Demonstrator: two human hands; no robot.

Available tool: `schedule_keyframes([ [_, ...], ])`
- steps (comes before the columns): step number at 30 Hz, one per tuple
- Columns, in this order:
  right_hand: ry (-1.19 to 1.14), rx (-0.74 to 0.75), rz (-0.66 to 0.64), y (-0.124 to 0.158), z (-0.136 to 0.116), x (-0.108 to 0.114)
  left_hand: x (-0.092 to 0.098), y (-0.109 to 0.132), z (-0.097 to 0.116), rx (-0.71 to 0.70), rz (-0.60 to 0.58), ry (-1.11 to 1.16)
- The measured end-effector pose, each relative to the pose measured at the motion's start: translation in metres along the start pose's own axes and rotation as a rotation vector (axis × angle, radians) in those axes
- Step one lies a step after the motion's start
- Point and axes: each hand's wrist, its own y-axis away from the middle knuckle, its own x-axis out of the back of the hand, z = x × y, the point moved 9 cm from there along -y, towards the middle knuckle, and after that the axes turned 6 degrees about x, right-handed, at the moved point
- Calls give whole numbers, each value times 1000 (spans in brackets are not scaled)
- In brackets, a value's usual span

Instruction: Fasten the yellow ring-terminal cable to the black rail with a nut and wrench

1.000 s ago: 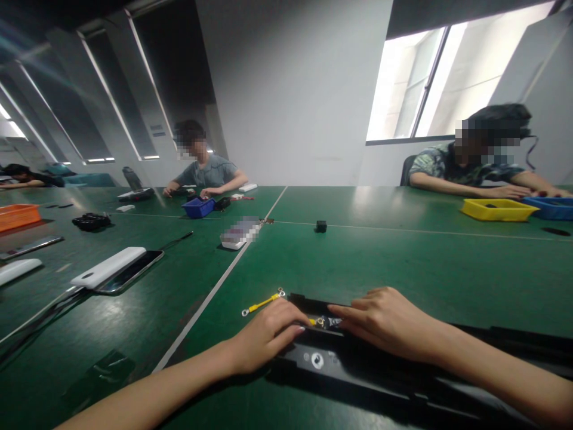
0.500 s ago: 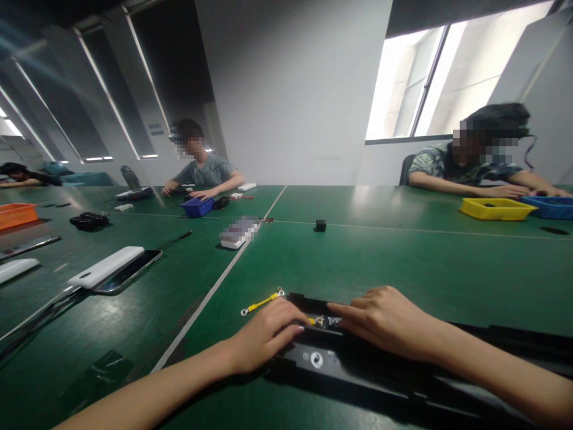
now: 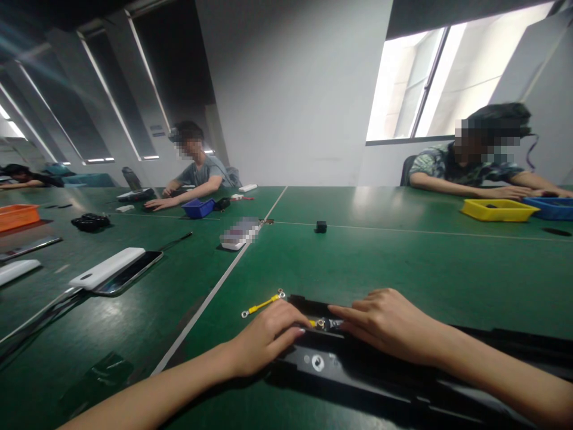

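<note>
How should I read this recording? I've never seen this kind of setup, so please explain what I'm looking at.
There is no robot here. One camera worn on a person's head looks forward and down, so the two bare hands at the bottom are the wearer's.

The left hand and right hand both reach over a long black housing. Between their fingertips shows a yellow piece with a metal ring; whether either hand grips it is hard to tell.

On the green table, a loose yellow strip with ring ends lies beyond the left hand. Further left are a white slab and a phone; further away is a small black block.

Other people work across the table, near a yellow bin and blue ones.
</note>
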Motion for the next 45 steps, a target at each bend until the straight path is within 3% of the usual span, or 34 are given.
schedule_keyframes([
  [45, 2, -4, -19, 0, 1, -3, -1, 1, 0, -2, 0, 11],
])
